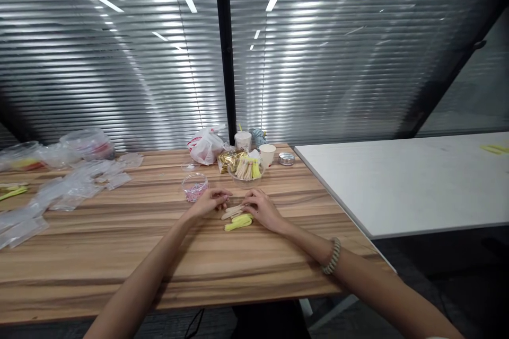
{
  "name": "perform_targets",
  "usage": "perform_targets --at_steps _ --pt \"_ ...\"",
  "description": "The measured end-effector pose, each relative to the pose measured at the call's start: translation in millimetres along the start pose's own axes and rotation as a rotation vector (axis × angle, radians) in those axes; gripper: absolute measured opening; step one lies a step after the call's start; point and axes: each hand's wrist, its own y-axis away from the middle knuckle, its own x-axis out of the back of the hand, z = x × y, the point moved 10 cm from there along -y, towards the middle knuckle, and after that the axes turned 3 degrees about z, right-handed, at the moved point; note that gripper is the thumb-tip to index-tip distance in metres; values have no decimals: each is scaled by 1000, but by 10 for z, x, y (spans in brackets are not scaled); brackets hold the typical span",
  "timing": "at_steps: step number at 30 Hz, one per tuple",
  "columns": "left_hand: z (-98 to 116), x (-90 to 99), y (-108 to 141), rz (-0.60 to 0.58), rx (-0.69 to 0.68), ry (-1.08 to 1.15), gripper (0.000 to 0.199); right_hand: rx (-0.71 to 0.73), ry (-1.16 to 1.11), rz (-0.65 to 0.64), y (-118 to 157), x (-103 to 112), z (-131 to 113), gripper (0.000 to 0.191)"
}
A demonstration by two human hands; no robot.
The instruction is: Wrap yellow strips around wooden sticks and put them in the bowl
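My left hand (210, 203) is low over the wooden table, fingers curled and pinched together beside a clear round tub of small pink pieces (194, 190). Whatever lies between its fingertips is too small to make out. A folded beige bundle that looks like pipe cleaners (231, 212) lies between my hands. The fingers of my right hand (263, 210) are closed at the right end of this bundle. Just in front of it rests a folded yellow bundle of the same kind (238, 222), close to the right hand's fingertips.
Behind my hands stands a clear bowl (246, 179) of beige and yellow bundles. Gold packets (230, 160), a paper cup (268, 154), a round tin (286, 158) and a white plastic bag (207, 147) surround it. Clear pouches (75, 190) spread leftward. A white table (405, 185) adjoins right.
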Motion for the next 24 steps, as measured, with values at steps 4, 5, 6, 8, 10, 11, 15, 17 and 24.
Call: perform_targets --at_steps 4,5,6,8,10,11,15,17,24 --pt "33 2 7 -44 -43 -64 38 -8 -44 -15 -15 20 -7 11" --pt "51 -2 13 -59 -58 -93 36 -7 -59 -22 -17 21 -12 13" --pt "74 -5 20 -73 -74 -132 34 -6 -75 -32 -17 18 -21 15" --pt "129 -20 40 -102 -107 -221 32 -13 -104 -55 -11 9 -37 23" --pt "169 -56 64 -149 -124 -299 33 -26 -109 -67 -1 8 -49 29" --pt "182 -77 77 -174 -128 -326 34 -26 -99 -66 3 14 -60 30" --pt "203 -105 104 -199 -138 -394 32 68 -36 -115 27 -29 -153 26" --pt "211 -118 109 -199 -154 -425 29 101 -15 -145 37 -69 -158 24" --pt "242 -144 92 -172 -218 -449 23 175 16 -134 41 -117 -143 18"
